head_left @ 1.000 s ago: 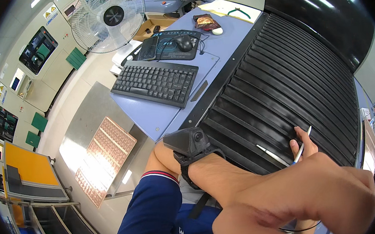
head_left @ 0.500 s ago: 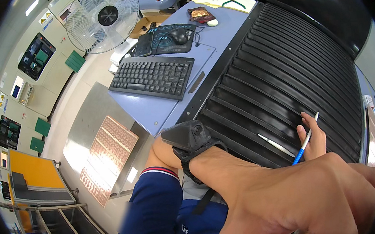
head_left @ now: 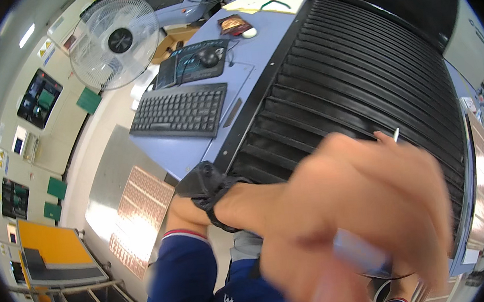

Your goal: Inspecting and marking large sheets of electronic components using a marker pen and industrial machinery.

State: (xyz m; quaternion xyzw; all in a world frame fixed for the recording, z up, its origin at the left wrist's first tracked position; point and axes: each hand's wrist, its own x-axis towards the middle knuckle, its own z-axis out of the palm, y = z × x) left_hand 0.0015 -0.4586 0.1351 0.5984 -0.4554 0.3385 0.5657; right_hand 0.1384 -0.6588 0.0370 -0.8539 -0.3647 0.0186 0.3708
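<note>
My left hand (head_left: 372, 191) fills the lower right, very close to the camera and blurred. Its forearm comes out of a dark blue sleeve (head_left: 183, 271) and wears a black wrist device (head_left: 204, 183). The fingers are closed around a pale blue and white pen (head_left: 395, 134), whose white tip sticks up above them. A second blurred mass of fingers below looks like my right hand (head_left: 316, 271); its grip is not readable. Both hands hover over a large black ribbed panel (head_left: 361, 66) that lies on the pale blue desk (head_left: 190, 152).
A black keyboard (head_left: 180, 111) and a mouse (head_left: 208, 56) on a dark mat lie on the desk's left part. A white standing fan (head_left: 114, 41) is behind them. Copper-coloured patterned sheets (head_left: 143, 205) rest on a grey surface below left, near an orange cart (head_left: 55, 248).
The hands have risen toward the camera and grown blurred, now covering more of the ribbed panel. The view has shifted slightly, and the pen tip sits higher.
</note>
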